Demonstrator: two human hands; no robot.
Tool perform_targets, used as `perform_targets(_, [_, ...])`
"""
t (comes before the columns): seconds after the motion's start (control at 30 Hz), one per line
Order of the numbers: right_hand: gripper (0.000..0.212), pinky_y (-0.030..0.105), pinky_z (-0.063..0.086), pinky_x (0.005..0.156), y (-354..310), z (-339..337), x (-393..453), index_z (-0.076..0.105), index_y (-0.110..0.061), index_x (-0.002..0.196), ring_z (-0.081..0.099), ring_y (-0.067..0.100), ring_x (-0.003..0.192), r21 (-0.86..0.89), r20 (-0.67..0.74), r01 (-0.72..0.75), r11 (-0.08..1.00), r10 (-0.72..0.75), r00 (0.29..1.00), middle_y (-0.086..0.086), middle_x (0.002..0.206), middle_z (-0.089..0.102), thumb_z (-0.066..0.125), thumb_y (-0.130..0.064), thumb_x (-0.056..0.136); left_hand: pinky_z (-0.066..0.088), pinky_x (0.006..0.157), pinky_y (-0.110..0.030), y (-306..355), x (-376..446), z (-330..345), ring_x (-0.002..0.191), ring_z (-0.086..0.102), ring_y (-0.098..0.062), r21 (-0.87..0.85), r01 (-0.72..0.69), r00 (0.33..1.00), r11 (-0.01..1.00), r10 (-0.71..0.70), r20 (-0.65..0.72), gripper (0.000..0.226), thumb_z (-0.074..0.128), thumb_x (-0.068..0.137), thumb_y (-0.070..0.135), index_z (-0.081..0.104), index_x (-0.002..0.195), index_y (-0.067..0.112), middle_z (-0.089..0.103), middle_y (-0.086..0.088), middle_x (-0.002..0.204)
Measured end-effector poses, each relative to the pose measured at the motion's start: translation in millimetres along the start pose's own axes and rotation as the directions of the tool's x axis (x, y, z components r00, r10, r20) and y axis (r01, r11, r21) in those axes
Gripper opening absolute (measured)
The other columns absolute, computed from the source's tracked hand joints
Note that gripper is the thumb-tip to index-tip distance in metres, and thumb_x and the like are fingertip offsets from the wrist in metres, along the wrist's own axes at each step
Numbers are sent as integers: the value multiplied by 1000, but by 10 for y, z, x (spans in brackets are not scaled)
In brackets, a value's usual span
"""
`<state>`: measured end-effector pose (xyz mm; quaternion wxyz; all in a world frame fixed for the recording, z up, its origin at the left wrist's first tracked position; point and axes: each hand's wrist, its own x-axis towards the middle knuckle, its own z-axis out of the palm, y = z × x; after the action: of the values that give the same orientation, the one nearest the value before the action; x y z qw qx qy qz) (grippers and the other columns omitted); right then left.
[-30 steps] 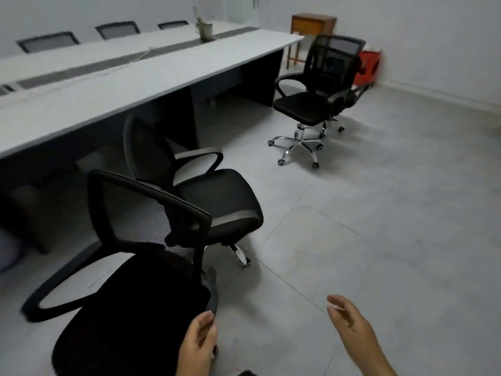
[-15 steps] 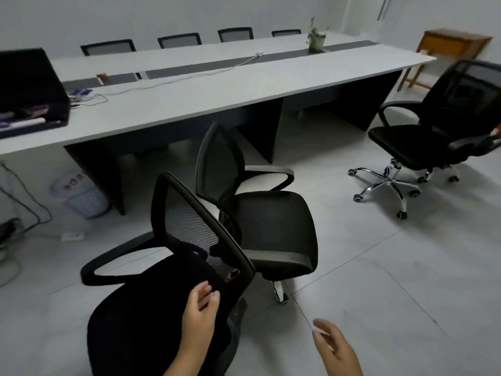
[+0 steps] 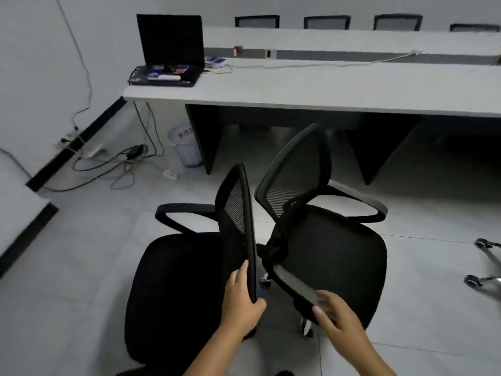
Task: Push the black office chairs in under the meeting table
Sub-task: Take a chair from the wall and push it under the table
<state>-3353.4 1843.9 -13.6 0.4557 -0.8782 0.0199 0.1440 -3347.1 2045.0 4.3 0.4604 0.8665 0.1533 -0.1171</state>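
Two black mesh office chairs stand side by side on the floor, short of the long white meeting table [image 3: 325, 86]. The left chair [image 3: 176, 294] has its seat towards me and its backrest edge-on. My left hand [image 3: 241, 302] grips the lower edge of that backrest, fingers on one side and thumb on the other. The right chair [image 3: 339, 253] is turned at an angle, its backrest nearly touching the left one. My right hand [image 3: 334, 318] holds the near end of its grey armrest [image 3: 292, 283] between thumb and fingers.
A black open case [image 3: 168, 50] with small items sits on the table's left end. A pale waste bin [image 3: 187, 149] and loose cables [image 3: 122, 164] lie by the table leg. A third chair's chrome base [image 3: 485, 267] shows at right. Several chairs [image 3: 257, 21] line the far side.
My view has swung left to face the table. My left hand moved from touching the left chair's backrest to gripping it, and my right hand rose from open air onto the right chair's armrest.
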Motion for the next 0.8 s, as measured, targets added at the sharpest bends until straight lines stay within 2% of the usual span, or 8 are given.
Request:
perform_targets(0.13, [42,14,26,97,-337,103,435,45,-13,129,38,8,121,-281,217,382,880,-329,919,-11,126,41,52,-28,90,29,108,-23,-275,-296,-150,131,28,-11,5,-16,999,1000,15,30,77,55,83,9,11,144,25,24,13,132])
perform_targets(0.23, [49,40,39,96,-633,311,733,55,-5,118,50,35,118,-424,374,663,617,-547,749,16,127,54,67,-24,75,31,108,-23,-578,-609,-351,128,34,-7,-19,1,999,1000,0,44,75,56,82,5,16,131,45,30,17,130])
perform_targets(0.37, [57,61,41,86,-938,640,939,55,-9,113,52,43,114,-493,536,798,346,-602,592,18,120,60,78,-26,64,31,102,-15,-868,-1062,-700,119,40,-2,62,90,995,994,-87,-48,64,51,82,0,29,125,43,38,17,126])
perform_targets(0.47, [42,54,51,68,-1086,836,939,64,-15,101,52,24,105,-496,577,836,235,-631,519,2,99,68,47,-44,75,30,90,-9,-1047,-1220,-860,117,43,-5,287,203,968,936,-147,-204,46,47,91,15,37,134,25,45,9,130])
perform_targets(0.53, [42,40,52,53,-1126,956,836,67,-20,90,54,16,87,-517,584,831,207,-625,518,-4,84,67,47,-52,71,39,93,-19,-1071,-1271,-885,113,51,-11,399,274,944,875,-165,-287,40,45,92,35,47,129,20,53,6,124])
perform_targets(0.6, [39,34,48,43,-1142,1048,631,69,-20,81,64,17,74,-539,595,813,222,-583,553,-6,76,67,64,-54,62,53,72,-27,-1156,-1265,-888,84,66,-11,439,286,931,852,-139,-337,50,30,91,51,67,101,19,67,7,93])
perform_targets(0.67, [38,32,46,41,-1185,1160,450,70,-17,75,67,20,68,-562,569,788,252,-574,589,-3,70,67,63,-52,61,51,50,-22,-1353,-1239,-912,58,63,-9,535,251,911,807,-10,-413,72,10,92,57,71,75,21,65,9,67])
perform_targets(0.8, [45,34,46,80,-1491,1343,182,55,-19,115,48,18,114,-674,604,678,293,-309,734,-2,113,58,53,-50,82,45,45,-17,-1741,-1241,-1136,49,58,-11,690,143,844,709,277,-460,72,14,92,58,68,65,19,62,5,58])
